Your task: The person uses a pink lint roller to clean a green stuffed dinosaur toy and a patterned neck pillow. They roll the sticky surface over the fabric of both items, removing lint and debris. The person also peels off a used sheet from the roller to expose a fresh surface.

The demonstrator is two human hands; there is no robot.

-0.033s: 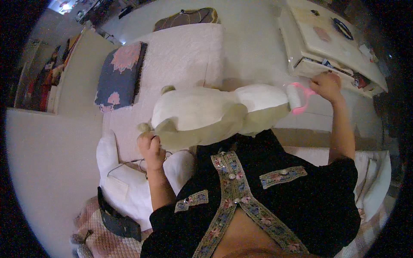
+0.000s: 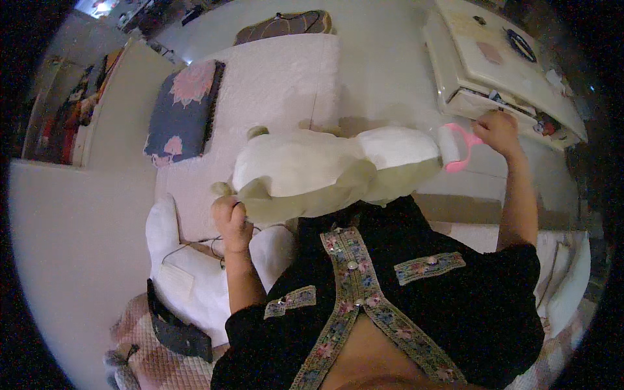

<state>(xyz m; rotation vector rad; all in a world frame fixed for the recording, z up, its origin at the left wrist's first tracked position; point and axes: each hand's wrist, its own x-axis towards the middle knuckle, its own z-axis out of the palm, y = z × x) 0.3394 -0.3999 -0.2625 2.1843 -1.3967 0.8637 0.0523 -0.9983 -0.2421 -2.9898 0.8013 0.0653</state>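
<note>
A long plush toy (image 2: 302, 162), white on one side and olive green on the other, lies stretched across my lap. My left hand (image 2: 232, 223) is closed on its left end, beside a small round green ear or paw. At the toy's right end, my right hand (image 2: 497, 132) grips a lint roller by its handle, which the fingers mostly hide. The lint roller (image 2: 457, 162) has a pink frame and a white roll. Its roll is at the toy's right edge; whether they touch I cannot tell.
A folded dark blanket with pink flowers (image 2: 177, 140) lies on the pale bedspread (image 2: 273, 71). Left of me are a white plush (image 2: 195, 286) with a cable and a black strap-like item (image 2: 179, 335). A cream cabinet (image 2: 468, 84) with an open drawer stands at far right.
</note>
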